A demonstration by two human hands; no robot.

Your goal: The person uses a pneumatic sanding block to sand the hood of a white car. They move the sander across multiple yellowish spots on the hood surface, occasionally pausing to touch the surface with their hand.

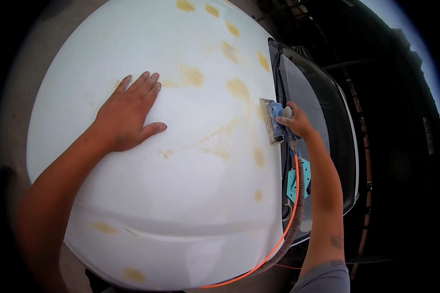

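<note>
My left hand (130,115) lies flat on the white car hood (181,161), fingers spread, holding nothing. Yellowish filler patches (191,76) dot the hood's surface. At the hood's right edge, beside the windshield, my right hand (297,120) is wrapped round a blue air sander (278,121). The sander is tilted up on its side, its pad facing the hood; whether the pad touches the paint I cannot tell. An orange air line (295,205) and a ribbed brown dust hose (300,195) run from the sander's rear down along the hood's edge.
Turquoise perforated sanding discs (298,180) lie at the windshield's base, next to a roll of tape (287,211). The dark windshield (322,102) rises on the right. Both hoses curve over the near edge of the hood. Concrete floor (24,88) shows at the left.
</note>
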